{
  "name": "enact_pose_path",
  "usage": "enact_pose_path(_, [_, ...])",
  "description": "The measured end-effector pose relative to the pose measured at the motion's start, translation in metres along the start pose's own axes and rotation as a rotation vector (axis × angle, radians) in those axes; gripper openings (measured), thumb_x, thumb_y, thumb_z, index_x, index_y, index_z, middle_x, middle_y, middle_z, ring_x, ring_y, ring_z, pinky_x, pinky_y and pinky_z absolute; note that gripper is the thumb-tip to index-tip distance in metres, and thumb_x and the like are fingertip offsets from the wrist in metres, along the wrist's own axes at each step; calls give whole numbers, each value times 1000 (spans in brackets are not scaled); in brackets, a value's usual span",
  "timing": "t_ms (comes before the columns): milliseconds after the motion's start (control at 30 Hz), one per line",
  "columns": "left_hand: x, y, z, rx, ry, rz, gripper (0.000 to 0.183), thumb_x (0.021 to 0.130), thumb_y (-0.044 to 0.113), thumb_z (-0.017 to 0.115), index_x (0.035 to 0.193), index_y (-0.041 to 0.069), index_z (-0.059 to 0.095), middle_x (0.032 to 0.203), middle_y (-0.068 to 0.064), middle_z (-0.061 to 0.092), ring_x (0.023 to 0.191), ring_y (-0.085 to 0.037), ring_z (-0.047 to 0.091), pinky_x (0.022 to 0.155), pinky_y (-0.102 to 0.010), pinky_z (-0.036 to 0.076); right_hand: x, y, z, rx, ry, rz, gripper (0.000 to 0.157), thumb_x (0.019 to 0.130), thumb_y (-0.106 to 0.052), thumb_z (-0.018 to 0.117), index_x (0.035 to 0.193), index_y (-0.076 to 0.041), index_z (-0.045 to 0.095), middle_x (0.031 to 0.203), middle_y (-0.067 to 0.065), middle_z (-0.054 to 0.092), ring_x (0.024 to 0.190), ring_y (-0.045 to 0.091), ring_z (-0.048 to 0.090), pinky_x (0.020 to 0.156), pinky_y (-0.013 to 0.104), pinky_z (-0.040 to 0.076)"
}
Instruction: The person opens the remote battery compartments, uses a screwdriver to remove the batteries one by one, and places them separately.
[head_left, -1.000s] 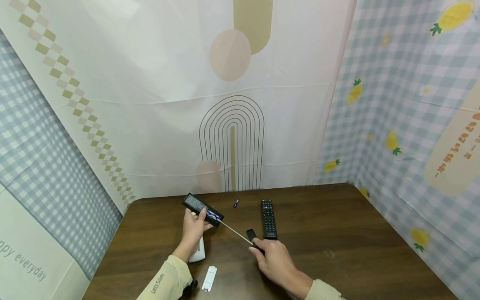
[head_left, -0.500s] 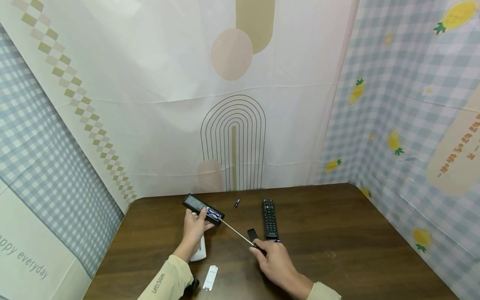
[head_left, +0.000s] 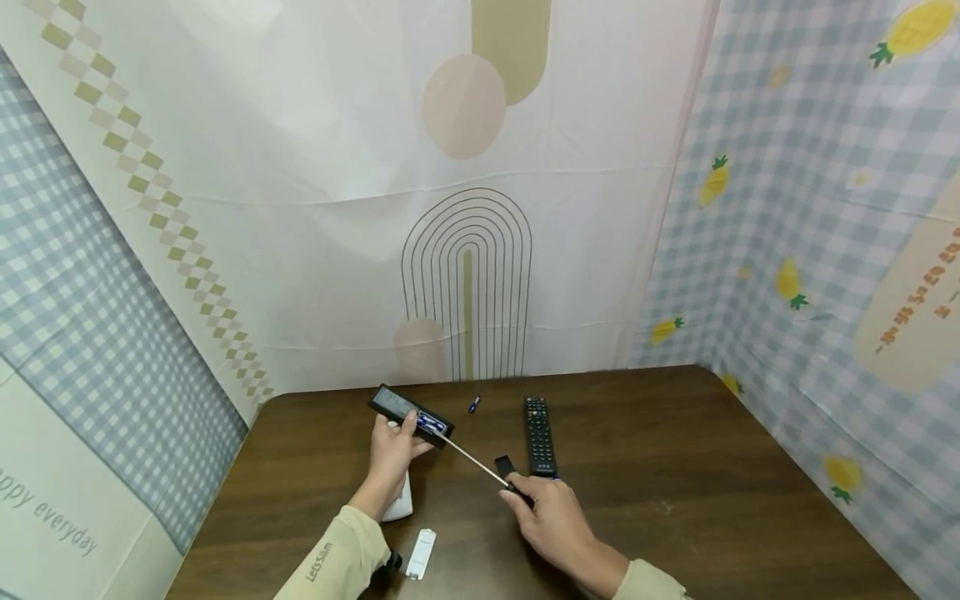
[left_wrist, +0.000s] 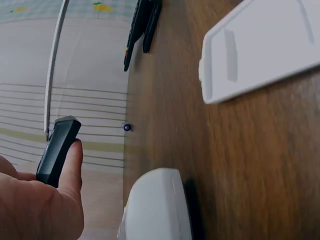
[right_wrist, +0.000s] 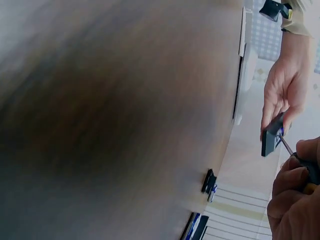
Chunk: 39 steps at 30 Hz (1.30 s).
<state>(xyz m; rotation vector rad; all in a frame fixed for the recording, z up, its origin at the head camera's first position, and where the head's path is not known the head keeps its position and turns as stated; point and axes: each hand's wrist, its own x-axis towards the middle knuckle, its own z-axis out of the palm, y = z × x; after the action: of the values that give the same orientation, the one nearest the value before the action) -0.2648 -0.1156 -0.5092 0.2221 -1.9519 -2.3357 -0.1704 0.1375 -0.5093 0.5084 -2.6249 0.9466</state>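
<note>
My left hand [head_left: 390, 458] grips a black remote control [head_left: 393, 402] above the table, its back turned up. The battery compartment is uncovered and blue-and-white batteries [head_left: 431, 422] lie in it. In my right hand [head_left: 555, 521] is a screwdriver [head_left: 477, 462], its long thin shaft reaching left to the battery end of the remote. Seen from the right wrist, the screwdriver shaft [right_wrist: 286, 144] meets the remote [right_wrist: 270, 137] at the open compartment. Most of the screwdriver's handle is hidden by the fingers.
A second black remote [head_left: 538, 437] lies buttons up near my right hand, beside a small black cover [head_left: 504, 465]. One loose battery [head_left: 475, 404] lies farther back. A white cover [head_left: 422, 554] sits in front, and a white device [left_wrist: 157, 205] lies under my left hand.
The held remote has shifted slightly up and to the right, with the screwdriver tip staying at its batteries. My right hand has barely moved.
</note>
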Motion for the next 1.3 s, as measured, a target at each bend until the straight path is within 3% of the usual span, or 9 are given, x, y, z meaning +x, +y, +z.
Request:
enact_pose_path(167, [0,0,-3,37,5,8,42,115,15,45,150,-3,30,136,-46,60,94,-26,80,84,-39,67,0,2,-4,-64,6,-35,20,98,-21,78,114,-10,82,94,2,82,74,0,65,63,23,53])
enact_pose_path(333, [0,-2,-4,138,-1,40,41,115,15,49,149,0,33,133,-42,64,101,-34,79,88,-43,67,2,0,-7,-183,-38,-84,18,98,-23,78,113,-13,82,88,-1,78,70,0,61,60,24,50])
enact_pose_path(667, [-4,-7,-2,382,-20,172,43,113,18,54,152,7,38,139,-35,65,116,-40,74,89,-42,66,13,-20,-17,-363,-125,-167,16,100,-24,75,109,-11,77,76,-1,70,61,6,60,52,29,51])
enact_pose_path(800, [-5,-8,-5,332,2,164,43,113,17,54,151,5,38,135,-37,66,107,-40,77,89,-46,66,12,-20,-15,-311,-118,-146,20,100,-23,76,112,-8,79,83,3,76,69,12,70,58,33,58])
enact_pose_path(1067, [-4,-2,-8,78,-1,94,44,115,15,46,154,3,28,137,-44,61,107,-38,78,91,-43,66,4,-7,-5,-132,-40,-60,21,100,-23,75,116,-11,81,95,1,81,77,7,71,65,29,56])
enact_pose_path(1300, [-4,-1,-8,-3,-16,58,44,116,18,43,155,2,27,142,-44,57,107,-33,79,91,-42,66,-1,0,0,-31,-3,-7,26,100,-23,76,118,-6,81,104,6,84,86,9,75,71,28,59])
